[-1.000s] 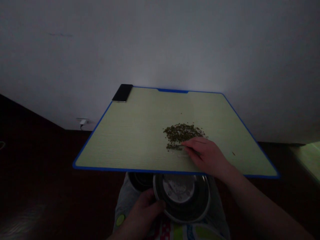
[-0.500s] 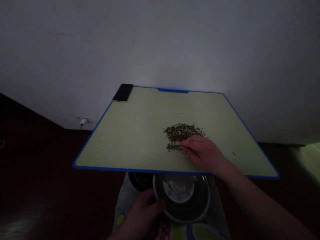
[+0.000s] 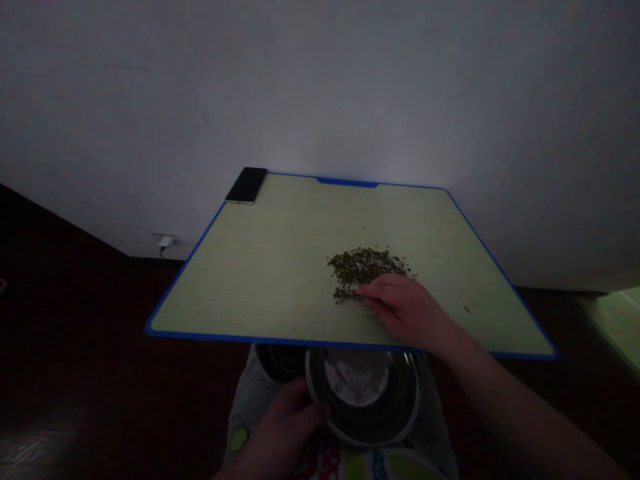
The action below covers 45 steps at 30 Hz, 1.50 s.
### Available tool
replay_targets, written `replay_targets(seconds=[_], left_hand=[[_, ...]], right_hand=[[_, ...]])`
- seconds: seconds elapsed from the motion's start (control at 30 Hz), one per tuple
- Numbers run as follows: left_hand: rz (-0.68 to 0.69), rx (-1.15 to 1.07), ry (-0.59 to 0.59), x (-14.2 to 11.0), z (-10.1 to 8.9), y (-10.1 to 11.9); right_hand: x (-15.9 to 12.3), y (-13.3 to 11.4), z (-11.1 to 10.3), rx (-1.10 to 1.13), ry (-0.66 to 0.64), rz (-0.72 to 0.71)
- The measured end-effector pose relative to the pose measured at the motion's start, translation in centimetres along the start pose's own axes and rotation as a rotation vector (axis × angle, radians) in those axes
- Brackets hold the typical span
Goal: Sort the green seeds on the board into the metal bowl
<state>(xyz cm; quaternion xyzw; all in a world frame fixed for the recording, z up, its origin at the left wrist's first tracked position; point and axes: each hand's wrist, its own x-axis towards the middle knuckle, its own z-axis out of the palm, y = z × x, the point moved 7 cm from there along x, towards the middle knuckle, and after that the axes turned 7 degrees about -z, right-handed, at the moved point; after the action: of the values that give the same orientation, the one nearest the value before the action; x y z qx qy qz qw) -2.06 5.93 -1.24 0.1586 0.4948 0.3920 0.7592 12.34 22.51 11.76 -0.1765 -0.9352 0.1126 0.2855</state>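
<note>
A loose heap of small brown-green grains (image 3: 360, 263) is spread on a pale folding table (image 3: 240, 280) with a blue rim. My right hand (image 3: 403, 307) rests at the heap's near right side, thumb and fingertips pinched together at a few grains. What lies between those fingertips is too small and dark to make out. Below the table's front edge, my left hand (image 3: 290, 420) grips the left rim of a round metal bowl (image 3: 367, 427), its thumb over the rim. The bowl sits on my lap, its far part under the table.
A second dark bowl (image 3: 283, 360) sits left of the first, partly under the table. A black phone or tablet (image 3: 247, 185) lies at the far left corner. A small brown sliver (image 3: 467, 309) lies on the right. Behind stands a wall (image 3: 350, 87) with a plugged-in charger (image 3: 165, 243).
My right hand has shifted very slightly at the heap's near edge, still pinched. My left hand and the bowl have hardly moved.
</note>
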Motion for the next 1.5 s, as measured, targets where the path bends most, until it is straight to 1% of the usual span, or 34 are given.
replay_targets(seconds=[0.07,0.27,0.4,0.57,0.63,0.7,0.8,0.97,1.07,1.13,1.23,1.37,1.5], left_hand=[[-0.015,-0.022,0.007,-0.1,-0.1,0.0],[-0.024,-0.079,-0.026,-0.3,0.4,0.2],[-0.011,-0.044,-0.035,-0.3,0.5,0.3],[-0.016,0.020,0.009,-0.5,0.6,1.2],[-0.005,0.027,-0.020,-0.6,0.9,1.5],[-0.001,0.010,-0.032,-0.6,0.9,1.6],[-0.026,-0.021,-0.007,-0.5,0.6,1.0],[-0.036,-0.060,-0.009,-0.4,0.6,0.8],[-0.022,-0.017,0.005,-0.4,0.4,1.1],[-0.011,0.026,-0.003,-0.4,0.2,1.2],[-0.008,0.027,-0.010,-0.3,-0.2,0.7],[-0.032,-0.036,0.054,-0.4,-1.1,-0.2],[0.002,-0.093,0.050,-0.6,-1.5,-0.3]], right_hand=[[0.1,0.0,0.1,0.026,-0.014,0.006],[0.0,0.0,0.2,0.094,-0.071,0.017],[0.0,-0.3,0.0,0.132,-0.088,-0.016],[-0.3,-1.0,-0.2,0.143,-0.103,-0.032],[-0.5,-1.2,-0.3,0.146,-0.103,-0.026],[-0.9,-0.9,-0.8,0.131,-0.093,0.021],[-2.0,0.1,-2.2,0.068,-0.047,0.148],[-5.5,2.2,-5.2,-0.021,0.058,0.379],[-7.8,3.6,-6.2,-0.063,0.120,0.528],[-8.8,4.3,-6.3,-0.070,0.137,0.611],[-9.0,4.8,-5.5,-0.051,0.126,0.680],[-7.8,4.4,-4.2,-0.027,0.102,0.671],[-6.3,3.5,-3.1,-0.040,0.065,0.625]])
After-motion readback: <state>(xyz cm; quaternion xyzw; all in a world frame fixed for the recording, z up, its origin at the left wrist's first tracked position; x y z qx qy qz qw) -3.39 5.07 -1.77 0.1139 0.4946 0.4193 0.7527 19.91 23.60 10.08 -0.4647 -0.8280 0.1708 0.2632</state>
